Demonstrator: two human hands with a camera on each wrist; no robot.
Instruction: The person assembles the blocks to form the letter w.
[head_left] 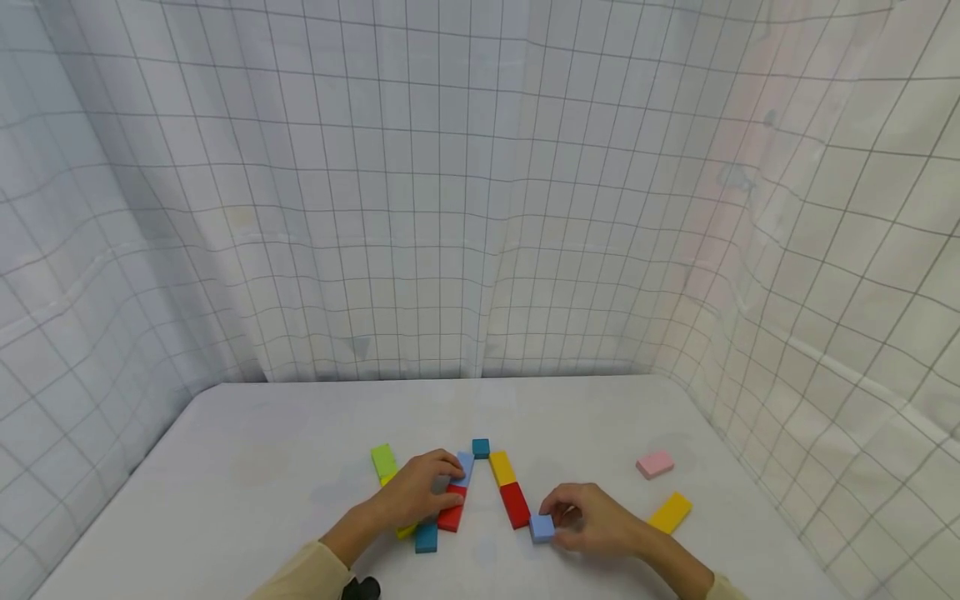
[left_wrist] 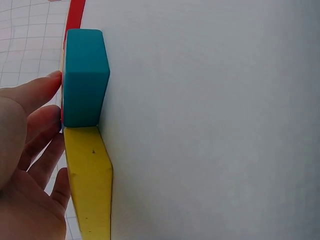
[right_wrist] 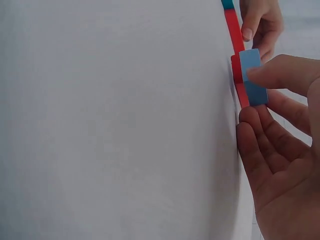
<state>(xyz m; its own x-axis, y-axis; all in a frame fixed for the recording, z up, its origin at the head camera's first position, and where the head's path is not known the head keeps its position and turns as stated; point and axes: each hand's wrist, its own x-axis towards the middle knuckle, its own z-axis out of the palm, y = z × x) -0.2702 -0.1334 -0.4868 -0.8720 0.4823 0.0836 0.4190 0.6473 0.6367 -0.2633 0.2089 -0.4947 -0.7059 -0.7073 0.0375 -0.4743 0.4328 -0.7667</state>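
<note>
In the head view my right hand (head_left: 596,518) pinches a light blue block (head_left: 542,528) between thumb and fingers, at the near end of a red block (head_left: 515,505). The right wrist view shows the thumb (right_wrist: 275,72) on that block's face. My left hand (head_left: 420,490) rests on the left row, its thumb at another red block (head_left: 450,518) and its fingertips on a second light blue block (head_left: 466,467). A teal block (head_left: 426,537) and a yellow block (left_wrist: 90,175) lie beside the left hand, which partly hides the yellow one in the head view.
A small dark teal block (head_left: 481,448) lies at the far end between both rows. A yellow-orange block (head_left: 502,469) adjoins the right row's red one. Lime green (head_left: 384,460) lies far left; pink (head_left: 655,464) and yellow (head_left: 670,512) blocks lie right. A gridded curtain (head_left: 480,208) surrounds the white table (head_left: 300,417).
</note>
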